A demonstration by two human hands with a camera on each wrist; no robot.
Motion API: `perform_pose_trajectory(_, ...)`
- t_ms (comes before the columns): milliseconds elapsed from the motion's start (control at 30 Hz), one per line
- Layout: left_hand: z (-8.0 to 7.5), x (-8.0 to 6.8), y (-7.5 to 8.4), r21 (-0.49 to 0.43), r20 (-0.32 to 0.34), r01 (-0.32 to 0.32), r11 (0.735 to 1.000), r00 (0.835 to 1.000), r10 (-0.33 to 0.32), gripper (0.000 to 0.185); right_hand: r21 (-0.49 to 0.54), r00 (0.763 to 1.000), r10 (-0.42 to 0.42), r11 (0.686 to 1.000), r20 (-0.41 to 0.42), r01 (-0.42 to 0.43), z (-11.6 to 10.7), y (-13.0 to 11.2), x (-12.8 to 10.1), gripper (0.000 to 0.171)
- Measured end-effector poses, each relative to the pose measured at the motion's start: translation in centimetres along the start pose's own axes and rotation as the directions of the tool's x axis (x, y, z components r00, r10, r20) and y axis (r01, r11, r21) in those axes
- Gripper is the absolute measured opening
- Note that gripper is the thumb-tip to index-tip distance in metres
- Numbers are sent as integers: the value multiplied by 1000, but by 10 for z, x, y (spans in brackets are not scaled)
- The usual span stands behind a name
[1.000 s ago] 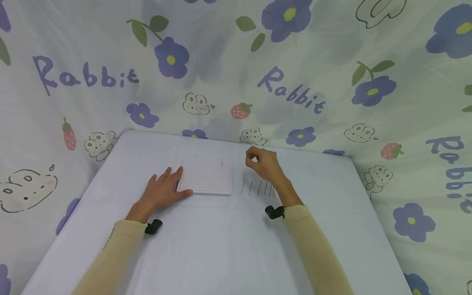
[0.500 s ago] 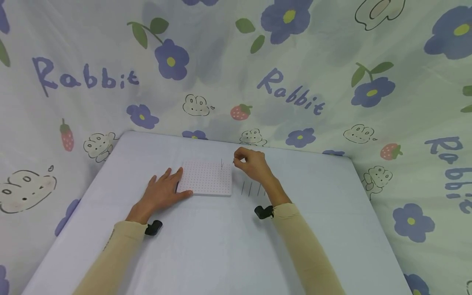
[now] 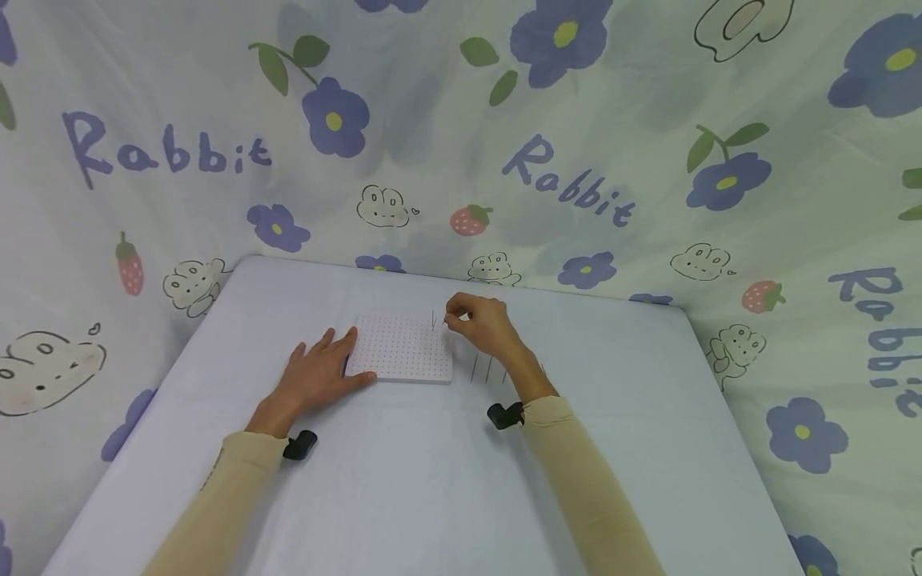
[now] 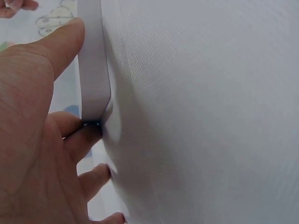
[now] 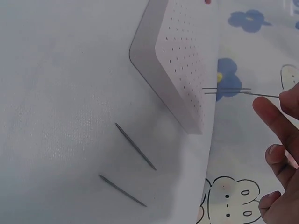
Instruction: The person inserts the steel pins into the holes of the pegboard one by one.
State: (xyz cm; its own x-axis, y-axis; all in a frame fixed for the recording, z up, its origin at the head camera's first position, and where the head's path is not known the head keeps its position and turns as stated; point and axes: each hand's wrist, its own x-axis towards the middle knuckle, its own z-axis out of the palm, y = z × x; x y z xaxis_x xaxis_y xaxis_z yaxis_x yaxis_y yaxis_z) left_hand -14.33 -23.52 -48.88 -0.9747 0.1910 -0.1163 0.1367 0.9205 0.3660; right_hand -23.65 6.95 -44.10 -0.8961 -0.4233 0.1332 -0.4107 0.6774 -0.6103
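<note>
Your right hand (image 3: 481,322) pinches a needle (image 5: 262,94) in its fingers beside the board (image 3: 402,346) under your flat left hand (image 3: 317,376); a tilted tip may miss its hole or bend.

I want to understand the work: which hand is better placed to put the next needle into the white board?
Right. The right hand pinches a needle beside the board; the left hand lies flat against its edge.
</note>
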Motion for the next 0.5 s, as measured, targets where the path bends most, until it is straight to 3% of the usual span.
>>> perform_pose_trajectory(500, -2, -2, 2, -14, 7, 0, 1000, 1000, 0, 98, -15, 995, 63, 998, 75, -62, 14, -2, 4, 14)
